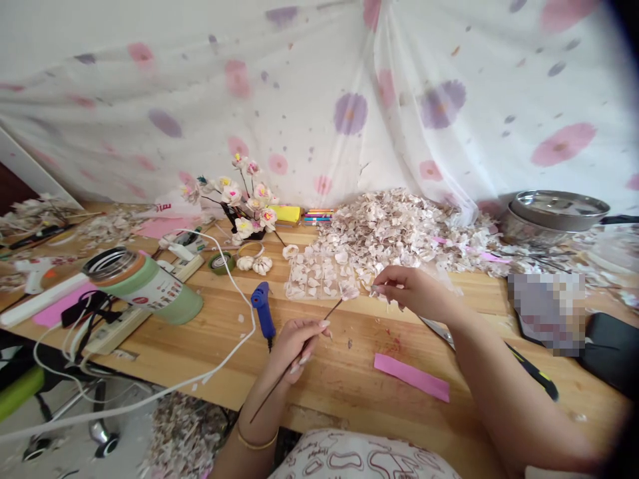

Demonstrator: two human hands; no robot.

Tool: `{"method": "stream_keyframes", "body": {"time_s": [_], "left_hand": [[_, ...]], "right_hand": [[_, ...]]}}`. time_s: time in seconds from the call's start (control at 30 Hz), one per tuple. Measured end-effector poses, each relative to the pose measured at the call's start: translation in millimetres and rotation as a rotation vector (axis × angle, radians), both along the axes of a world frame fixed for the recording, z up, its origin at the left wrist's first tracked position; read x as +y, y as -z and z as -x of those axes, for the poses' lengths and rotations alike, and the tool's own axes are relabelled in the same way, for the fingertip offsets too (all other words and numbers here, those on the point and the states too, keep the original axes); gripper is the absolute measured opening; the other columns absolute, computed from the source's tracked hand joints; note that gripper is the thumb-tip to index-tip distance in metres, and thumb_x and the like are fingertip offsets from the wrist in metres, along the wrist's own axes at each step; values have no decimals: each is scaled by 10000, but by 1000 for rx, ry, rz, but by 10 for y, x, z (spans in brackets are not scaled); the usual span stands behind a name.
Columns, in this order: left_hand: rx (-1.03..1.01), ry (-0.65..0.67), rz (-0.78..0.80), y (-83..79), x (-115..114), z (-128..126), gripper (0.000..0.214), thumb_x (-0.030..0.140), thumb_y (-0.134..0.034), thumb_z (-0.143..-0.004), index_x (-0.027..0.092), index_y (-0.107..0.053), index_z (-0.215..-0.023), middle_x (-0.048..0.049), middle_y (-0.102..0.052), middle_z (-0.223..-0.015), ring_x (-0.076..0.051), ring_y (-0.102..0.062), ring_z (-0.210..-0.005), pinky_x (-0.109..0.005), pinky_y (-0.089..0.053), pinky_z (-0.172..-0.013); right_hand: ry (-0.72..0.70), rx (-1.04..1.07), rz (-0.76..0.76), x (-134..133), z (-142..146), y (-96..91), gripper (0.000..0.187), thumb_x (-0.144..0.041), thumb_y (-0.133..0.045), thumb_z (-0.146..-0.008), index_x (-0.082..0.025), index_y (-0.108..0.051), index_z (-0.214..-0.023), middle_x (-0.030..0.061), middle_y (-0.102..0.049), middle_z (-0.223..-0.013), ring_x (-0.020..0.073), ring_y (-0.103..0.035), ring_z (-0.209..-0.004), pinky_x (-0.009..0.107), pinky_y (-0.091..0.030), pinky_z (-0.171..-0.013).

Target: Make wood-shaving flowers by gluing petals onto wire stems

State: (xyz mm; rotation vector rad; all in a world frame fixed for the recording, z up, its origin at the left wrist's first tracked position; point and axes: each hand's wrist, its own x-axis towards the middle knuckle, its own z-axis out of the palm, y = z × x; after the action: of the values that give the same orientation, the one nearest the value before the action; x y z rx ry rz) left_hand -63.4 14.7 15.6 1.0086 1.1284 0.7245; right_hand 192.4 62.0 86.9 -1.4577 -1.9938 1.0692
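My left hand [298, 346] is closed around a thin dark stem [269, 398] that slants up and right across the fingers. A pale petal [350, 290] shows at the stem's upper end, beside the clear compartment tray [327, 293] holding whitish petals. To the right of the tray, my right hand [407, 287] has thumb and fingers pinched together at the front of a large heap of dried whitish petals [394, 223]. What lies between those fingertips is too small to make out. A pink paper strip [412, 378] lies on the wooden table below.
A blue glue gun [263, 309] stands left of the tray. A green tumbler [172, 299], a power strip [117, 329] and a white cable [239, 279] occupy the left. Behind are finished flowers [249, 199]. A utility knife [534, 372], scissors [439, 329] and metal pans [559, 209] sit right.
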Motion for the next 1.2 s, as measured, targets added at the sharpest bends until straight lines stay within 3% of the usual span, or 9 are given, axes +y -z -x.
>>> {"method": "stream_keyframes", "body": {"time_s": [0.2,0.4,1.03,1.2], "left_hand": [[-66,-15,14,-112,-57,-45,366,486,-617,-704,120,-621,-693,106,-335,-274,-24,-218,-203,-173,-113,-278],[-96,-10,45,-168,-84,-75,355,477,-646,-682,124,-620,-659,101,-345,-267,-23,-199,-188,-182,-77,-262],[-56,9,54,-207,-113,-79,373,493,-660,-678,123,-625,-648,102,-323,-253,-24,-194,-192,-174,-82,-266],[-225,6,117,-157,-121,-37,321,427,-697,-669,115,-624,-660,103,-340,-259,-17,-191,-180,-145,-87,-240]], "right_hand": [[-62,-33,-95,-22,140,94,262,-399,-507,-865,-184,-620,-767,15,-587,-690,131,-514,-608,249,-382,-543],[-48,-46,-96,-10,166,134,237,-399,-560,-826,-182,-608,-747,-1,-559,-662,122,-473,-587,247,-339,-532],[-27,-18,-105,-9,164,141,283,-434,-544,-830,-182,-588,-707,-22,-488,-601,108,-417,-545,236,-282,-492],[49,111,-130,-38,143,55,314,-474,-551,-831,-187,-573,-707,-16,-484,-620,120,-420,-571,250,-318,-519]]}}
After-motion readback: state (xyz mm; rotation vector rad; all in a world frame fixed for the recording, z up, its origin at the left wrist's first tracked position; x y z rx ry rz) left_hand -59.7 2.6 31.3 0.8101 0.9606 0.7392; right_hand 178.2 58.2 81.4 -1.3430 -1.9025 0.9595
